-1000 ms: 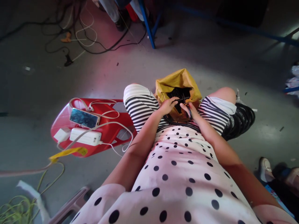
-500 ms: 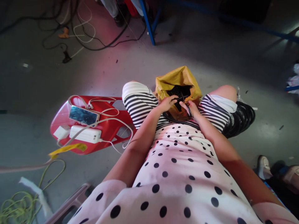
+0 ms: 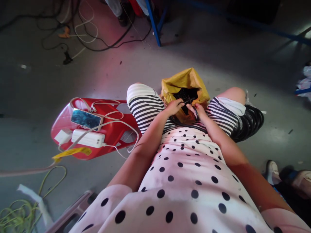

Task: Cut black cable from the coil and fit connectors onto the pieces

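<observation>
Fingers of L hand (image 3: 173, 108) pinch sth. dark, prob. black tubing (image 3: 179, 125); R hand (image 3: 202, 113) grips scissors (image 3: 197, 116). Best keep L fingertips clear of blades, work over yellow sack (image 3: 181, 81).

Nothing legible; the yellow tag's (image 3: 73, 152) dark marks are too blurred.

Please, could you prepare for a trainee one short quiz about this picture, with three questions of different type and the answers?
1. Multiple choice: What holds the metal scissors with black loop handles?
A) Left hand
B) Right hand

2. True or false: The white rectangular power bank lies on the red plastic stool.

3. Fill in one word, "open" or "closed": The mouth of the soft yellow bag is ____.

Key: 1. B; 2. true; 3. open
</observation>
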